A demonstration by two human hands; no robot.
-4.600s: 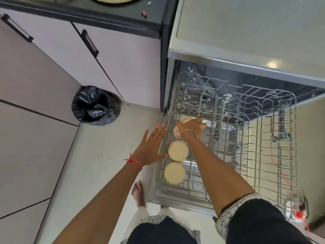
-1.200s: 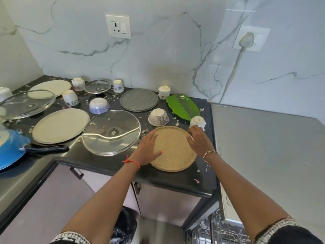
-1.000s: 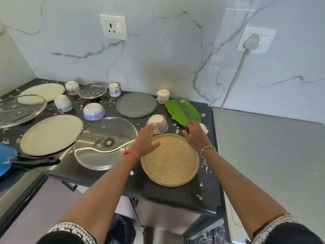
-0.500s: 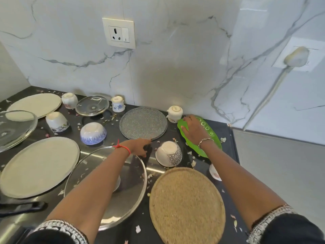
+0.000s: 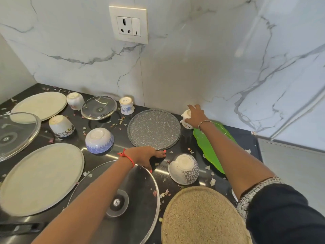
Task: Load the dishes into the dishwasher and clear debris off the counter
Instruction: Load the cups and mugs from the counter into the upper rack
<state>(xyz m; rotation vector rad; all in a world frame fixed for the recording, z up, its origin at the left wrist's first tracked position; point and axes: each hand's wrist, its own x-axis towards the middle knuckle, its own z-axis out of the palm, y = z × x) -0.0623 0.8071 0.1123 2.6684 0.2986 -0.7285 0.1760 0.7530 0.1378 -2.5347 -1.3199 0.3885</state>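
The fingers [image 5: 193, 108] of the right hand [image 5: 195, 117] are spread and bent over a small white cup [image 5: 186, 118]. They touch its top and right side. It is not clear if they have a real grip on it.

The step looks like picking up this cup to take it to the dishwasher. To do it well, the fingers should close around the sides of the cup, with the thumb on one side and the other fingers across from it. Then the cup should go straight up. The wall [image 5: 175, 76] is just behind it, so there is little room at the back. It should be lifted, not slid. Sliding could bump it into the grey plate [image 5: 154, 129] or the green plate [image 5: 209, 147].

The cup sits upside down at the back of the counter [image 5: 186, 143]. It is under the fingers and a bit to their left. The grey plate is just to its left and the green plate is just in front, under the wrist.

The left hand [image 5: 145, 155] holds nothing. Its bent fingers rest on the counter, and its thumb is at the edge of the big glass lid [image 5: 133, 191]. It can stay there to help with balance. A bowl [image 5: 183, 169] sits upside down near it, with scraps [image 5: 212, 181] around.
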